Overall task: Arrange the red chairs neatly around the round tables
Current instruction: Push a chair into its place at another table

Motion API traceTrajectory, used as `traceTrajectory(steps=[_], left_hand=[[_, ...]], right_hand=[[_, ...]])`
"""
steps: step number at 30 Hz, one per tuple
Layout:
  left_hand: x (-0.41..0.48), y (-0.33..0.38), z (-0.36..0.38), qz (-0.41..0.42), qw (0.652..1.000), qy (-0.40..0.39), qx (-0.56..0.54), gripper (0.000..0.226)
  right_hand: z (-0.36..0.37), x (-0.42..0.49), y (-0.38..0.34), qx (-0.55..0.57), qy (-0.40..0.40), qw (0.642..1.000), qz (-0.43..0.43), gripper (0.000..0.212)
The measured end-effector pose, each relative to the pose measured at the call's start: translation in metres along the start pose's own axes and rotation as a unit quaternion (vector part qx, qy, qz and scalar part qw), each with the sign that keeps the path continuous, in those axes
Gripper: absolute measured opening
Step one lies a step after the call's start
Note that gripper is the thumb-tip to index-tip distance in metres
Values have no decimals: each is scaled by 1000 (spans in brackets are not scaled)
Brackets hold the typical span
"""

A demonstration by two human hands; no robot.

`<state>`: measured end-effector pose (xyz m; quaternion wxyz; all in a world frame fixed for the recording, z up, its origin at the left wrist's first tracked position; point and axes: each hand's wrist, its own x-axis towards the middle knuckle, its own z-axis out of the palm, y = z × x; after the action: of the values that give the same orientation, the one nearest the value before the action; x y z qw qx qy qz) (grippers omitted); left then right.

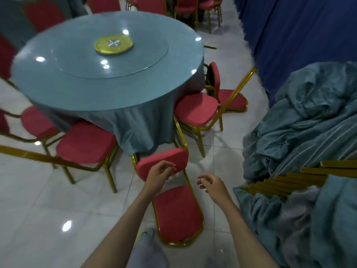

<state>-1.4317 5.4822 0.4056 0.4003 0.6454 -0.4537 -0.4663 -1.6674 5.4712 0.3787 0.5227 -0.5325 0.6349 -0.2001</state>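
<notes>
Red chair [177, 213] sitting crooked on the floor, just off the near edge of the round table [108, 88]
Both hands spread loose, gripping nothing: my left hand [160, 175] hovers at its upper pad, right hand [210, 184] beside the frame, probably lining up to grab it and square it in.

The head camera looks forward and down onto the nearby round table [58, 84].

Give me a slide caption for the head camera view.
Left hand and right hand reach for a red chair beside the round table.
</notes>
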Motion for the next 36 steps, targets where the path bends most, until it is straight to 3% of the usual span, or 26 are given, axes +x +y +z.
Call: traceTrajectory(steps=[14, 27, 36], left_hand=[[-134, -25, 53, -80, 988, 128, -35, 20], [-233, -97, 44, -132, 981, 133, -50, 21], [-245, -180, 63, -179, 967, 173, -61, 23]], right_hand=[[-35, -70, 61, -50, -132, 990, -12, 22], [11, -132, 124, -105, -168, 980, -7, 24], [50, -111, 196, -181, -231, 956, 8, 24]])
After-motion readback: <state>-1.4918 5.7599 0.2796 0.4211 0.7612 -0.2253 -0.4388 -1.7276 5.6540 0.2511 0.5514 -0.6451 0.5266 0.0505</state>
